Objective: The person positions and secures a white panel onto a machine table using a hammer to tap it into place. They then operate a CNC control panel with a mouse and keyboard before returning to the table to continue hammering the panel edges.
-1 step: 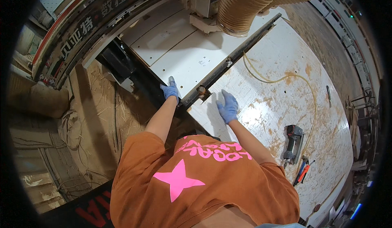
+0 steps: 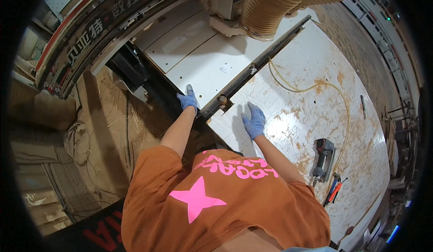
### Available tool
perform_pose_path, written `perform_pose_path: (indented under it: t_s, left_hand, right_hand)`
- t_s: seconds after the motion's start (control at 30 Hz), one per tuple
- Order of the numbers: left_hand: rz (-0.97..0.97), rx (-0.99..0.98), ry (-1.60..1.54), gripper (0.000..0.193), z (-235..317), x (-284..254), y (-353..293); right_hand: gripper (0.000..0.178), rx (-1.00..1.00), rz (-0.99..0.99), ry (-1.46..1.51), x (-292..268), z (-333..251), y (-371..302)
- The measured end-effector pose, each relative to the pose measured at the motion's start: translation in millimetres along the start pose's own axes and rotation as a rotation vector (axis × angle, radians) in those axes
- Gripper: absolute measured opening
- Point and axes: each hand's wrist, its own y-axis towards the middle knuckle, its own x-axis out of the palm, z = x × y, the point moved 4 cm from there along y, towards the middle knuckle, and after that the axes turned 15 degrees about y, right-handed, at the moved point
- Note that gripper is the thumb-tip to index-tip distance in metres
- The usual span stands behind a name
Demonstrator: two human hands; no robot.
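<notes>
My left hand [image 2: 188, 99], in a blue glove, grips the near corner of a large white panel [image 2: 203, 58] that lies on the machine bed. My right hand [image 2: 254, 120], also in a blue glove, lies flat with fingers spread on the dusty white table [image 2: 306, 116], just right of the black rail [image 2: 257, 67] that divides the bed from the table. It holds nothing. A small round stop [image 2: 221, 99] stands on the rail's near end, between my two hands.
A wide ribbed dust hose [image 2: 279, 4] hangs over the panel's far side. A dark power tool [image 2: 323, 159], a thin yellow hose [image 2: 315, 87] and red and blue hand tools [image 2: 334, 190] lie on the table at the right. Sawdust covers the floor [image 2: 112, 130] at the left.
</notes>
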Motion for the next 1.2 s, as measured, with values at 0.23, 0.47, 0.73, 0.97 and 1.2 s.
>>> perform_pose_path:
  t_s: [0.23,0.47,0.73,0.97,1.2]
  left_hand:
    - [-0.003,-0.003,0.053,0.1,6.5,-2.6,-8.4]
    - [-0.039,-0.01,0.03,0.099,10.9,-8.6,-17.4]
    - [-0.07,-0.044,-0.005,0.097,15.0,-13.6,-25.4]
    - [-0.016,-0.034,-0.025,0.096,11.5,-13.9,-23.3]
    - [-0.017,-0.021,-0.034,0.097,13.5,-12.9,-25.6]
  right_hand:
    - [0.052,-0.106,0.113,-0.165,-17.7,20.5,-50.8]
    - [0.049,-0.15,0.133,-0.163,-15.2,23.9,-51.5]
    - [0.046,-0.164,0.145,-0.177,-11.4,31.9,-52.7]
    - [0.045,-0.168,0.14,-0.201,-9.0,30.7,-51.9]
    - [0.045,-0.155,0.138,-0.177,-10.8,32.6,-52.2]
